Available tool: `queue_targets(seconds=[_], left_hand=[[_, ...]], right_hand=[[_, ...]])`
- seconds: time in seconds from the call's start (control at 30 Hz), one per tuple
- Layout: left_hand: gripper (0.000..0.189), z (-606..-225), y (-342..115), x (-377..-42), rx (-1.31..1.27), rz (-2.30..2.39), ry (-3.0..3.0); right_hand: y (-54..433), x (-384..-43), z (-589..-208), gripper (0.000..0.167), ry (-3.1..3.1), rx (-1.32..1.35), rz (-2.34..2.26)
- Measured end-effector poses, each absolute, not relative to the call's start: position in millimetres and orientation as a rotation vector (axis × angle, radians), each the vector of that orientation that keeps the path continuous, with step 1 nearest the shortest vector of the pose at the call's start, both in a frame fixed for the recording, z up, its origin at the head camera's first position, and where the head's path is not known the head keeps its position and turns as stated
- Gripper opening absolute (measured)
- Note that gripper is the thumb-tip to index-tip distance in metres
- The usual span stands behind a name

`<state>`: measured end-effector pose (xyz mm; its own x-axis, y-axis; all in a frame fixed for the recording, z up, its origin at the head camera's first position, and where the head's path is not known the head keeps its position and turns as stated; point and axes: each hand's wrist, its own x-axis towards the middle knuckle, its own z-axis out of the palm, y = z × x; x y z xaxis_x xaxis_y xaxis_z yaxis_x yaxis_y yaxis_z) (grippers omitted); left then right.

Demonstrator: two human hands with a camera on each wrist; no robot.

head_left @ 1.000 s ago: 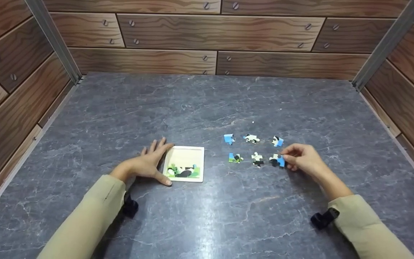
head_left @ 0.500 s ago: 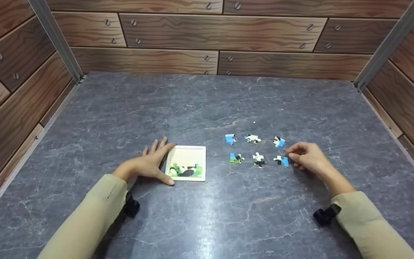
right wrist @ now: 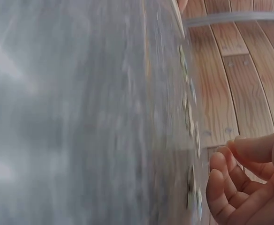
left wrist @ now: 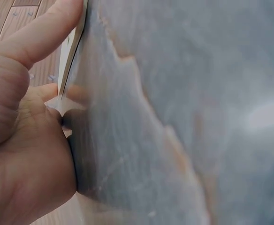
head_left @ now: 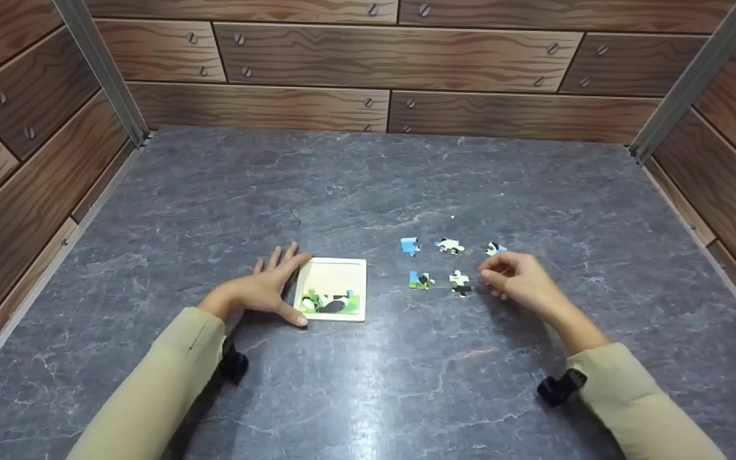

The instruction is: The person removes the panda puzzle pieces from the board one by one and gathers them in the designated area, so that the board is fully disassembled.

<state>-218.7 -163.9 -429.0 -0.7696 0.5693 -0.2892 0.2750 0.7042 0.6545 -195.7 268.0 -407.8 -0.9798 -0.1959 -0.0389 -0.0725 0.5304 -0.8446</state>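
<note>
Cream puzzle tray (head_left: pixel 333 274) touches outspread left hand (head_left: pixel 258 291); curled right hand (head_left: pixel 521 278), hold unclear.

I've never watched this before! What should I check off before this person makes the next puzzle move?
1. Puzzle tray steadied: ok, apparently; the left hand spans its left side.
2. Room in the tray: ok, its far part is bare.
3. Right hand free: ok, as far as visible; no piece shows between thumb and fingers.
4. Near-left piece and near-middle piece separate: ok, a gap shows.
5. Far-right piece fully visible in the head view: not ok, the right hand partly covers it.
6. Next piece chosen: cannot tell.
</note>
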Motion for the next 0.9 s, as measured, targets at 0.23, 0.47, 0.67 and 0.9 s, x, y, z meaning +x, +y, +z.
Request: queue_targets(seconds=[0.23,0.47,0.67,0.9], left_hand=[[0.117,-428,-167,-219,0.654,0.843,2.406],[0.116,-429,-164,-219,0.629,0.833,2.422],[0.115,-429,-163,-217,0.626,0.824,2.439],[0.117,-430,-162,-218,0.597,0.821,2.447]], right_hand=[[243,-192,-401,0.019,2.579,-0.290,-1.459],[218,-195,-400,0.018,2.568,-0.365,-1.477],[188,-196,-403,0.016,2.509,-0.478,-1.507],[151,-196,-406,0.016,2.438,-0.563,-1.486]])
